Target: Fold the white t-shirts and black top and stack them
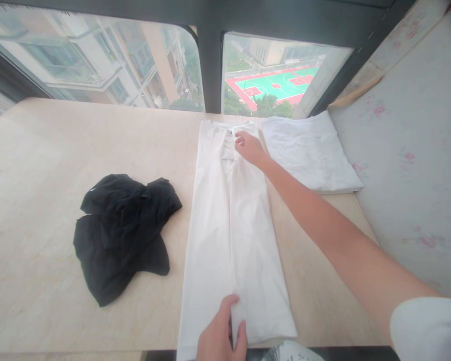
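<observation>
A white T-shirt (210, 220) lies lengthwise on the pale surface, its two sides folded in so that their edges meet along the middle. Small dark print shows below its collar. At the far end, my right hand (249, 147) is closed, with fingers pinched on the fabric by the collar. My left hand (220, 336) grips the near end of the shirt by the hem, the cloth of the right-hand panel between thumb and fingers. To the left of the shirt, a crumpled black garment (124, 230) lies in a loose heap.
A neatly folded white cloth stack (304, 150) sits at the back right, beside a flower-patterned wall (402, 190). Dark-framed windows (212, 65) rise behind the stone-like ledge (30, 200). Its front edge runs along the bottom of the view.
</observation>
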A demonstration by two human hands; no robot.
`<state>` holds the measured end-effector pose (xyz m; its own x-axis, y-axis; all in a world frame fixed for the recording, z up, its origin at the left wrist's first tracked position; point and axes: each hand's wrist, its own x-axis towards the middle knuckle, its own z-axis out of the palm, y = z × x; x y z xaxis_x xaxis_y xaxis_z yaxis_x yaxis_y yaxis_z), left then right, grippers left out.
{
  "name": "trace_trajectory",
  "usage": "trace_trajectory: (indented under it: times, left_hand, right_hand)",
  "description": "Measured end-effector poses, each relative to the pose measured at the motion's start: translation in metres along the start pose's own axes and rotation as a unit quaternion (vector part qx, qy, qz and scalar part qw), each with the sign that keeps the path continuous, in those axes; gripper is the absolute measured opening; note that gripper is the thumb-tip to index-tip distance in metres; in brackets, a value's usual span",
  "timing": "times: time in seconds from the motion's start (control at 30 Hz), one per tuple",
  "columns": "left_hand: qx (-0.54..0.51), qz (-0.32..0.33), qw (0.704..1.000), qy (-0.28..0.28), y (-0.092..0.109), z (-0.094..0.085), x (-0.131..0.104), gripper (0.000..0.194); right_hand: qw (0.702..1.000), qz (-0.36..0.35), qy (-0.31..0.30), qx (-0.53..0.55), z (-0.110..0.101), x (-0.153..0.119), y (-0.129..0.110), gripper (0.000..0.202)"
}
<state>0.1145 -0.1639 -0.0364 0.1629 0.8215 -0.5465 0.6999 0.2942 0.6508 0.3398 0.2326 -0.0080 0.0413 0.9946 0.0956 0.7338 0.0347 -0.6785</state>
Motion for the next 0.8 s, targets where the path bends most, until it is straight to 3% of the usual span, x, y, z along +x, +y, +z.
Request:
trace_trajectory:
  times: [0.13,0.27,0.4,0.57,0.8]
  left_hand:
    - [-0.019,0.023,0.999,0.029,0.008,-0.007,-0.002,0.047]
    - [-0.026,0.059,0.997,0.040,0.013,-0.015,-0.006,0.042]
    - [-0.050,0.062,0.995,0.055,0.010,-0.015,-0.006,0.042]
    - [-0.202,0.036,0.978,0.029,0.014,-0.011,-0.009,0.050]
    - [-0.423,-0.017,0.906,-0.003,0.044,-0.007,-0.021,0.061]
  right_hand:
    - [0.994,0.005,0.028,0.104,-0.017,-0.136,0.004,0.031]
    - [0.988,0.036,0.083,0.123,-0.021,-0.280,0.016,0.020]
    - [0.993,-0.006,0.047,0.108,-0.021,-0.383,0.012,0.018]
    - [0.992,-0.121,0.001,0.035,-0.025,-0.443,0.001,0.040]
    - [0.985,-0.150,0.078,-0.038,-0.004,-0.451,-0.007,0.044]
